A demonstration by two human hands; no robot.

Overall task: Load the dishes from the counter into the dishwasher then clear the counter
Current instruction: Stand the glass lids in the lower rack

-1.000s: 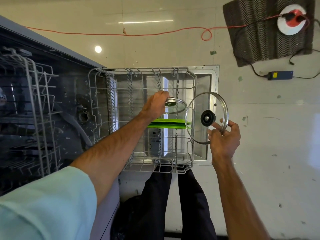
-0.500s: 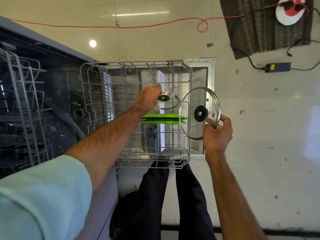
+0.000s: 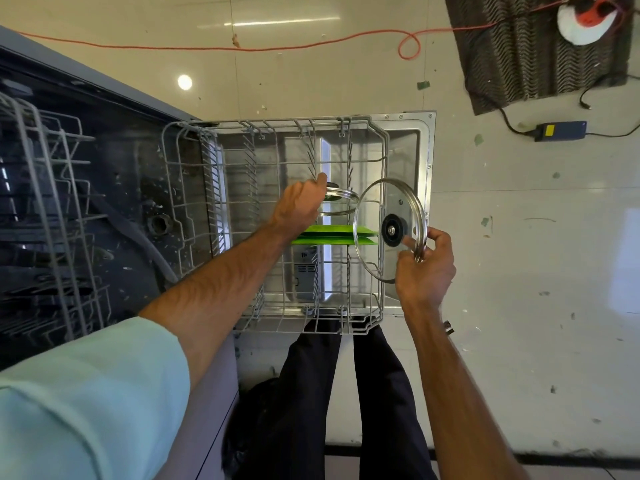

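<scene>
The person is leaning over the open dishwasher (image 3: 104,188), whose lower rack (image 3: 277,123) is sitting pulled out over the dropped door (image 3: 408,140). This is looking like the loading step. The right hand (image 3: 426,271) is pinching the rim of the large glass lid (image 3: 390,231), holding it on edge at the rack's right side. The left hand (image 3: 299,206) is curling around the small glass lid (image 3: 341,202) among the tines, just beyond two flat green pieces (image 3: 332,235) in the rack. Next, I'd guess, each lid is needing a free slot to stand in. A pale tiled floor (image 3: 519,237) is carrying a dark mat (image 3: 519,57), an orange cord (image 3: 277,47) and a power adapter (image 3: 561,130).
</scene>
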